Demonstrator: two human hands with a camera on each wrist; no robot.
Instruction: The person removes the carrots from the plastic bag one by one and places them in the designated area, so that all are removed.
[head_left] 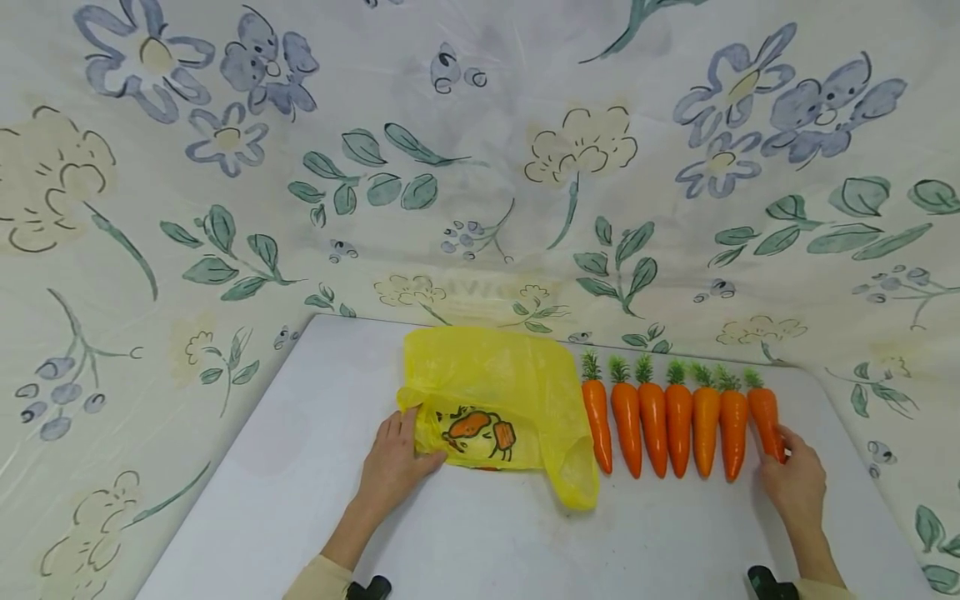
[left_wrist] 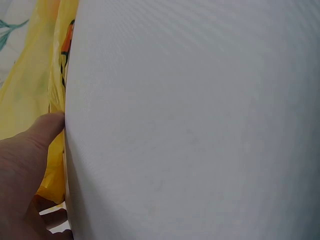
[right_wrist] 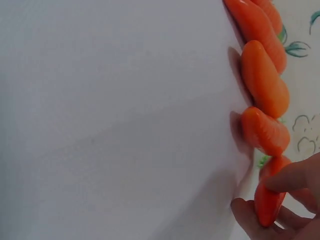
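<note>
A yellow plastic bag (head_left: 487,375) with a printed cartoon duck lies on the white table, a bit of orange peeking out under its near edge. At the bag's lower left corner, my left hand (head_left: 397,458) grips the plastic; the thumb (left_wrist: 47,127) presses on it in the left wrist view. To the right of the bag, several toy carrots (head_left: 678,429) lie in a row, green tops facing away. The rightmost carrot (head_left: 763,412) is tilted, and my right hand (head_left: 797,479) pinches its lower end between thumb and fingers.
The white tabletop (head_left: 570,558) extends in front of the bag and carrots. Behind it hangs a flower-patterned sheet (head_left: 465,108), which also covers both sides. The leftmost carrot (head_left: 597,425) lies right beside the bag's edge.
</note>
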